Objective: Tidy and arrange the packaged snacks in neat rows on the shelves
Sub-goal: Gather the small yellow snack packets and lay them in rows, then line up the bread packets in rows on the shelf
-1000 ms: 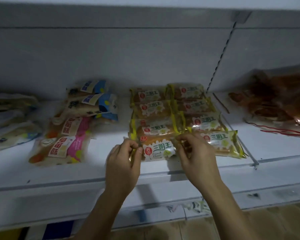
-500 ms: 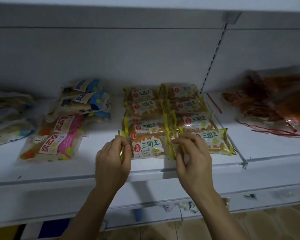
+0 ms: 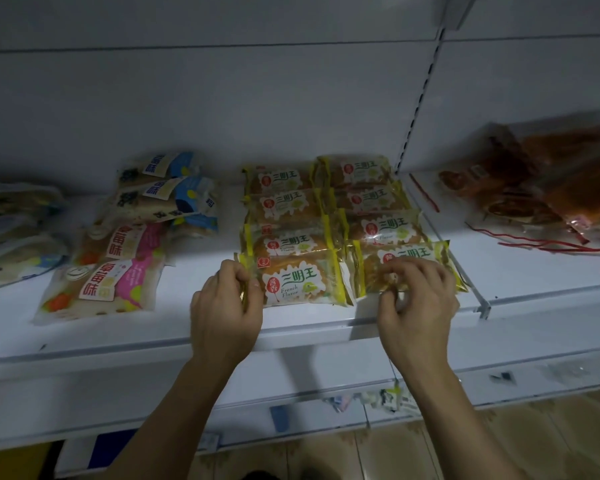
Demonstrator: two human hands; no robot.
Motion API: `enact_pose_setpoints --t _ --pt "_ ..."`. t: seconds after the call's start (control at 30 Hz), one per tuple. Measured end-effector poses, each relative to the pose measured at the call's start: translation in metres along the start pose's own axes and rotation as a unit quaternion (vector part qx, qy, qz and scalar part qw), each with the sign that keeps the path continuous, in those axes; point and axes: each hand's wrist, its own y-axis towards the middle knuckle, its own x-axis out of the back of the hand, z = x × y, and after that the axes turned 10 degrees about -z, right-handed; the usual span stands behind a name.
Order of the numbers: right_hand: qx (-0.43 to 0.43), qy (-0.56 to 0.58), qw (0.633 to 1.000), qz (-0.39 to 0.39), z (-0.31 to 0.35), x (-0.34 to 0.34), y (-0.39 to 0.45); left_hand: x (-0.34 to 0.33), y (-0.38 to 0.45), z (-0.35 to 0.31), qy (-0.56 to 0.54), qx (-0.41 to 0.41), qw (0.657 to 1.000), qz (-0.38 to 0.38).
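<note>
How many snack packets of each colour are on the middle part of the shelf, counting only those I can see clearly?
Yellow-edged packets: 8, in two columns of 4
Pink-labelled packets: 2
Blue-labelled packets: at least 2; more may be hidden beneath
Total: 12 clearly visible

1. We read "三明王" in green on the front yellow snack pack (image 3: 297,280).
2. Under it we read "French Flavor" on the same pack.
3. The packs behind it (image 3: 288,202) show the same green "三明王".
4. The pink pack (image 3: 99,289) has big red signs, but we cannot read them for sure.
</note>
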Motion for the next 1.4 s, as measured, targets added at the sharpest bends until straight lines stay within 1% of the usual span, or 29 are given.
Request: enact_pose_setpoints --t 0.1,0.17,0.27,0.37,0.47,0.57,0.67,0.87,1.0,1.1,1.23,1.3,1.4 --pt "0.018 0.037 0.999 -0.003 0.028 -0.008 0.009 0.01 0.003 -0.004 -0.056 0.016 0.998 0.002" --pt "0.047 0.062 0.996 0.035 0.055 -0.021 0.015 0.026 0.011 -0.004 -0.077 0.008 0.997 -0.012" --pt "0.137 0.087 0.978 0.13 0.098 -0.052 0.019 0.071 0.032 0.015 -0.007 -0.011 0.998 -0.062" --pt "0.209 0.124 0.951 0.189 0.149 -0.091 0.016 0.126 0.054 0.062 0.109 0.011 0.99 -0.084" --pt "0.246 0.189 0.925 0.218 0.21 -0.125 -0.002 0.182 0.065 0.122 0.204 0.047 0.974 -0.092" --pt "0.262 0.241 0.904 0.237 0.263 -0.161 -0.029 0.236 0.073 0.181 0.249 0.072 0.96 -0.106" --pt "0.256 0.25 0.893 0.274 0.315 -0.201 -0.054 0.282 0.085 0.232 0.278 0.067 0.953 -0.102" --pt "0.309 0.237 0.873 0.295 0.419 -0.271 -0.102 0.353 0.103 0.325 0.274 0.095 0.952 -0.093" --pt "0.304 0.242 0.87 0.304 0.474 -0.305 -0.133 0.389 0.11 0.375 0.241 0.124 0.958 -0.093" --pt "0.299 0.235 0.872 0.308 0.503 -0.322 -0.153 0.407 0.11 0.406 0.222 0.13 0.962 -0.086" --pt "0.31 0.181 0.877 0.319 0.519 -0.351 -0.177 0.424 0.117 0.433 0.188 0.116 0.971 -0.094" --pt "0.313 0.167 0.887 0.296 0.52 -0.365 -0.187 0.43 0.123 0.446 0.187 0.113 0.968 -0.123" --pt "0.309 0.135 0.906 0.255 0.525 -0.38 -0.192 0.44 0.137 0.468 0.186 0.149 0.95 -0.199"
